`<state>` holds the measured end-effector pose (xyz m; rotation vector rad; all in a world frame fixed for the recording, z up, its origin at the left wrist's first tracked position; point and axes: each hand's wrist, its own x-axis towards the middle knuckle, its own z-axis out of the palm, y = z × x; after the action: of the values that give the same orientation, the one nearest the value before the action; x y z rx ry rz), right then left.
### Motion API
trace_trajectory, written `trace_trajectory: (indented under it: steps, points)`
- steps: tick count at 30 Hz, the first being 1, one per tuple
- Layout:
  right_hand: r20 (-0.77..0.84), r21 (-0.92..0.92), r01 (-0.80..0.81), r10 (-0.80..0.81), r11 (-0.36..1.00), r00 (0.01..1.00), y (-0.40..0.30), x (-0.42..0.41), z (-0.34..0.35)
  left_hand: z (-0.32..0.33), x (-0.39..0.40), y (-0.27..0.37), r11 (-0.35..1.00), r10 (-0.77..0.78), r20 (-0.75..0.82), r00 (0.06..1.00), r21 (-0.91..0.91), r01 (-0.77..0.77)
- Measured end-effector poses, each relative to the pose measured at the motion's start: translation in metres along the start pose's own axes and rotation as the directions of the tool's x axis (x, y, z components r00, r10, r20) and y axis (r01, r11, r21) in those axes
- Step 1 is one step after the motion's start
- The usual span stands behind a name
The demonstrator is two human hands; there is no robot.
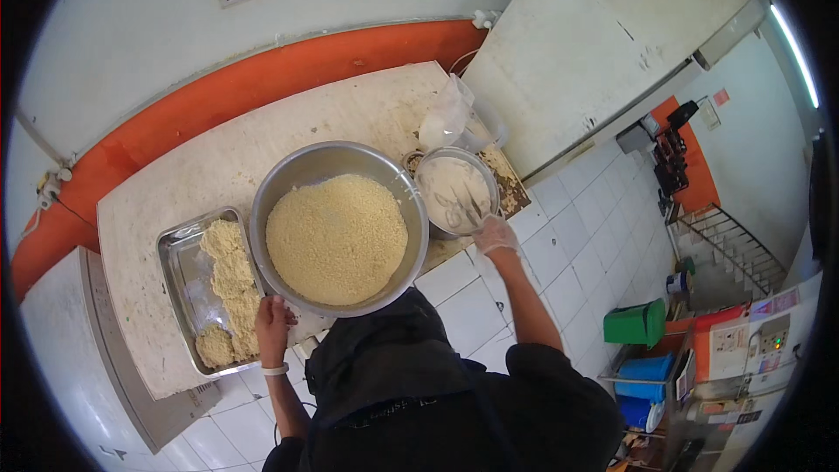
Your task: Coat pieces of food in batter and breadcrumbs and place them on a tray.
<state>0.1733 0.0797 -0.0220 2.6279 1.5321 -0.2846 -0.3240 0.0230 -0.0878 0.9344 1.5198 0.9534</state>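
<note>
My right hand (495, 235), in a clear plastic glove, grips metal tongs (469, 203). The tips of the tongs reach into a metal bowl of pale, creamy batter (447, 177), where a few coated pieces (452, 215) lie partly sunk. To its left stands a large metal basin (418, 255) filled with yellowish crumbs (337, 236). My left hand (274, 326), ungloved, has curled fingers near the basin's lower left rim and the tray's edge; whether it grips either cannot be made out. A rectangular steel tray (183, 269) holds crumb-coated pieces (231, 282) along its right side.
A clear plastic bag (447, 119) and a small round container (413, 161) sit by the batter bowl. Everything stands on a worn pale table (347, 105) against the wall. A white cabinet (583, 46) rises at the right. A green bin (634, 323) stands farther off.
</note>
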Motion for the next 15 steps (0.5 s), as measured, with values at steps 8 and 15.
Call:
trace_trajectory:
  steps: [8, 15]
  points:
    - [0.270, -0.273, 0.222, -0.147, 0.936, 0.952, 0.008, -0.046, -0.144, 0.020, -0.003, -0.009, 0.992, 0.104, 0.051, 0.993, 0.068, -0.108]
    - [0.251, -0.254, 0.270, -0.206, 0.929, 0.946, -0.001, -0.026, -0.080, 0.018, -0.006, -0.005, 0.995, 0.098, 0.058, 0.994, 0.001, -0.098]
